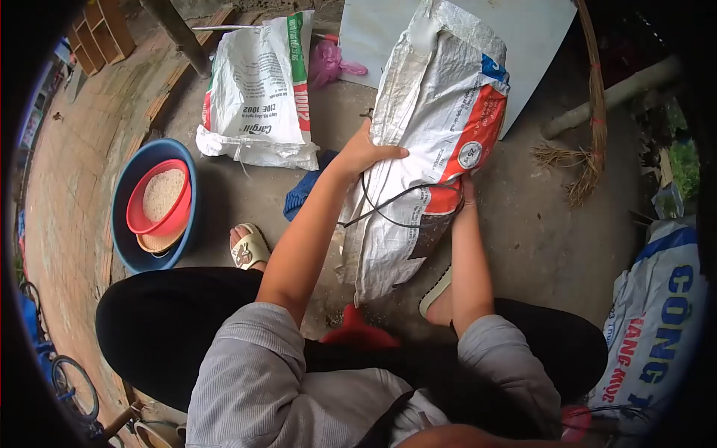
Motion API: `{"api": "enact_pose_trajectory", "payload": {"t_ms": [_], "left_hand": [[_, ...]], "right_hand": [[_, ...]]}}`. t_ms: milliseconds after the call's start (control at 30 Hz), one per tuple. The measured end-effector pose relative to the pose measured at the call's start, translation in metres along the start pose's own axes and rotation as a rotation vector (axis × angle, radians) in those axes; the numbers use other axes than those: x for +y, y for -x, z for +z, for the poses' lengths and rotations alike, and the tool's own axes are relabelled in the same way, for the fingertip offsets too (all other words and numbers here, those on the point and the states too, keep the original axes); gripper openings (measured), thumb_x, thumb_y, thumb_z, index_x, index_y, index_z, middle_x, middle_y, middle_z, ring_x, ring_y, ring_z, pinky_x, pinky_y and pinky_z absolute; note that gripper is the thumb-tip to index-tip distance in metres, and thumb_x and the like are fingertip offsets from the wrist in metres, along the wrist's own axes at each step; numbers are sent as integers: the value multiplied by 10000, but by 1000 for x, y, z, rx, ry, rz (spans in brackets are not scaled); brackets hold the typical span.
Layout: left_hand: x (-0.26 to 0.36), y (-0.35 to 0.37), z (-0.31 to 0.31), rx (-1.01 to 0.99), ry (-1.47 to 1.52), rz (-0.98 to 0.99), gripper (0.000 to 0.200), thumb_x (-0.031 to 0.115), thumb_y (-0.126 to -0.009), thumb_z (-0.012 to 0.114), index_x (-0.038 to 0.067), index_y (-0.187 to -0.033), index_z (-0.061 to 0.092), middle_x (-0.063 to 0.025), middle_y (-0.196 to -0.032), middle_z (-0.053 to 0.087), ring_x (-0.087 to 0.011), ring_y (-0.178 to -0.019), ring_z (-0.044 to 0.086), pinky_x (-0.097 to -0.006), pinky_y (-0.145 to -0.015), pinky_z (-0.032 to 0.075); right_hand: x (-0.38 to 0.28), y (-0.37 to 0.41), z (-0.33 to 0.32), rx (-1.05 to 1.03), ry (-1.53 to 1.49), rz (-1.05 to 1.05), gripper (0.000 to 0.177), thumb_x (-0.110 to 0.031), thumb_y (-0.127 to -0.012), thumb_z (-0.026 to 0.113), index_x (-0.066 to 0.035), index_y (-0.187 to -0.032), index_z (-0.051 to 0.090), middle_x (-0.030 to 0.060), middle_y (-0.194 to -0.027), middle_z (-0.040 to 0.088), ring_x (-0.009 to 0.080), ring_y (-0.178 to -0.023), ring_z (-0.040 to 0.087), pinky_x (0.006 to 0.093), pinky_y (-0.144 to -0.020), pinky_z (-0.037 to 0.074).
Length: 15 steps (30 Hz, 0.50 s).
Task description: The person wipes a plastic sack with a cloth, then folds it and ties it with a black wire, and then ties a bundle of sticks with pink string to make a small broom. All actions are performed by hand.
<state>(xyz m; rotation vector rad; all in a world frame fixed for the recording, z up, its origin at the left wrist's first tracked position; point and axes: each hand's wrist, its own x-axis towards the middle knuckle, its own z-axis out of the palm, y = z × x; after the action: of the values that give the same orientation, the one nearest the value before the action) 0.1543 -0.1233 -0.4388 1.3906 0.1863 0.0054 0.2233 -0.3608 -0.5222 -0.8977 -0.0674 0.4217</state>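
Observation:
A white woven sack point(426, 142) with red and blue print is held up between both hands, tilted, its lower end over the floor near my feet. My left hand point(366, 153) grips its left side, thumb lying across the front. On the right side, my right hand point(467, 193) holds the sack from the edge, its fingers mostly hidden behind it. A dark cord point(388, 201) loops around the sack's lower half. Beneath the sack's bottom corner is a red plastic object point(357, 328), partly hidden by my body.
A blue basin point(123, 216) at the left holds a red bowl point(137, 213) of pale grains. Behind lie a Cargill sack point(258, 97), a pink bag point(328, 63) and a pale board point(534, 45). A straw broom point(597, 142) and another printed sack point(650, 321) are on the right.

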Motion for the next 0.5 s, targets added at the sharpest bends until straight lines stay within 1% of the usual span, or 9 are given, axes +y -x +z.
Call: {"api": "enact_pose_trajectory", "payload": {"t_ms": [100, 133, 167, 233, 300, 367, 400, 433, 500], "left_hand": [[23, 8, -1, 61, -34, 57, 831, 153, -553, 833, -34, -1244, 409, -160, -1105, 580, -230, -985, 569, -309, -874, 436], [27, 11, -3, 87, -61, 69, 805, 133, -567, 821, -21, -1241, 409, -132, -1083, 573, -210, -964, 559, -304, -866, 432], [29, 13, -5, 112, -89, 81, 779, 112, -582, 809, -7, -1239, 408, -105, -1061, 565, -190, -944, 549, -300, -857, 429], [31, 12, -13, 125, -128, 92, 756, 109, -592, 801, -12, -1229, 413, -93, -1029, 567, -181, -928, 551, -296, -845, 433], [34, 13, -20, 146, -69, 93, 714, 103, -606, 792, -16, -1210, 429, -84, -1004, 570, -172, -903, 559, -294, -818, 445], [29, 10, -27, 176, -58, 129, 661, 91, -622, 780, -16, -1184, 448, -77, -976, 578, -160, -864, 573, -286, -780, 462], [25, 10, -30, 190, -46, 122, 651, 84, -627, 777, -15, -1181, 449, -80, -966, 583, -158, -849, 580, -286, -767, 469], [26, 12, -30, 204, -34, 114, 641, 78, -633, 773, -14, -1179, 450, -82, -955, 588, -157, -833, 587, -287, -754, 477], [29, 16, -29, 230, -40, 89, 642, 70, -640, 768, -18, -1185, 441, -93, -946, 598, -152, -833, 594, -285, -744, 484]], "right_hand": [[-12, -5, 14, 28, -39, -126, 900, -663, -804, 494, -81, -1431, 214, 95, -1451, 303, 276, -1305, 332, 424, -1071, 294], [-20, -7, 27, 2, 164, -216, 1034, -823, -736, 280, -110, -1460, 83, 69, -1503, 171, 266, -1355, 231, 424, -1094, 250], [-23, -9, 31, -35, 95, -201, 917, -758, -817, 210, -114, -1460, 105, 67, -1504, 175, 248, -1369, 201, 411, -1115, 204], [-32, -14, 39, 7, 96, -52, 997, -811, -767, 223, -99, -1457, 117, 77, -1501, 186, 282, -1354, 240, 426, -1100, 228], [-45, -20, 47, 53, -8, 71, 956, -786, -795, 220, -95, -1452, 151, 81, -1500, 196, 286, -1353, 243, 425, -1101, 224], [-55, -30, 46, -82, -2, 193, 918, -762, -818, 215, -91, -1444, 191, 90, -1491, 225, 285, -1356, 239, 434, -1102, 219], [-60, -37, 44, -149, 9, 167, 849, -719, -852, 250, -93, -1426, 252, 99, -1461, 294, 288, -1310, 324, 424, -1067, 271], [-68, -39, 46, -151, 9, 165, 849, -719, -852, 250, -93, -1426, 252, 99, -1461, 294, 288, -1310, 324, 424, -1067, 271], [-84, -41, 46, 56, 332, 45, 761, -650, -895, 292, -89, -1410, 283, 107, -1389, 398, 262, -1224, 425, 392, -1020, 316]]}}
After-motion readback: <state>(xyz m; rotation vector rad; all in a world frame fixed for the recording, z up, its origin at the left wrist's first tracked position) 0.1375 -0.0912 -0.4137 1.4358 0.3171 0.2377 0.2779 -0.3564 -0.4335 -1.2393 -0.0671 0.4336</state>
